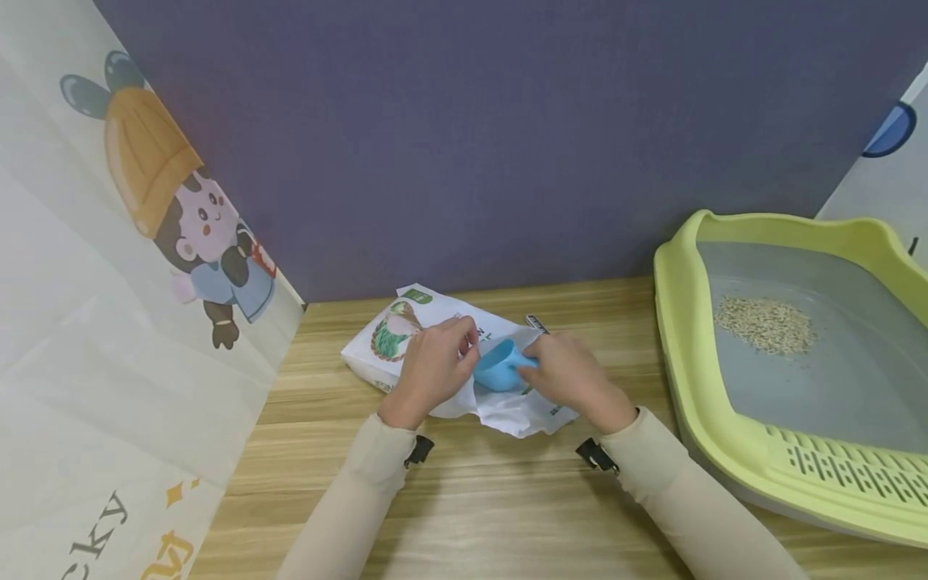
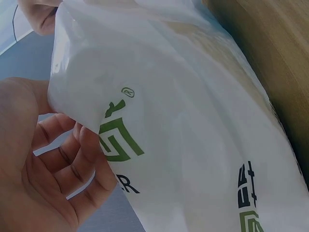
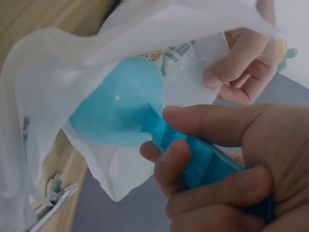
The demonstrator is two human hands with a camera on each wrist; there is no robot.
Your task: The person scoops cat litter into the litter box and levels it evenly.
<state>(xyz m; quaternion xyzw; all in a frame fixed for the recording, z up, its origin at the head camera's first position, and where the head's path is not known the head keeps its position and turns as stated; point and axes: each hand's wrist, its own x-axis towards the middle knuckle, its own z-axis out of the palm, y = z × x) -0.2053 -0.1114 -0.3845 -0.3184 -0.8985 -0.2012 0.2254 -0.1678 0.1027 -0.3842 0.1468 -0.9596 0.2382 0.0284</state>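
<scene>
A white printed plastic bag (image 1: 500, 322) lies on the wooden table with its mouth spread toward the right. My left hand (image 1: 437, 360) pinches the edge of that mouth between thumb and fingers, as the left wrist view shows. In my right hand (image 1: 569, 372) is a blue scoop (image 1: 499, 366), its handle gripped with curled fingers. The scoop's bowl (image 3: 120, 106) sits inside the bag's opening, partly covered by the plastic. Beyond the bowl, a few light-coloured pellets (image 3: 152, 55) show inside the bag.
To the right stands a yellow-green litter tray (image 1: 685, 322) with a grey base and a slotted front step. A small heap of pellets (image 1: 767, 325) lies in it. A dark panel (image 1: 478, 145) rises behind the table (image 1: 493, 499), and a printed white sheet (image 1: 109, 362) hangs at the left.
</scene>
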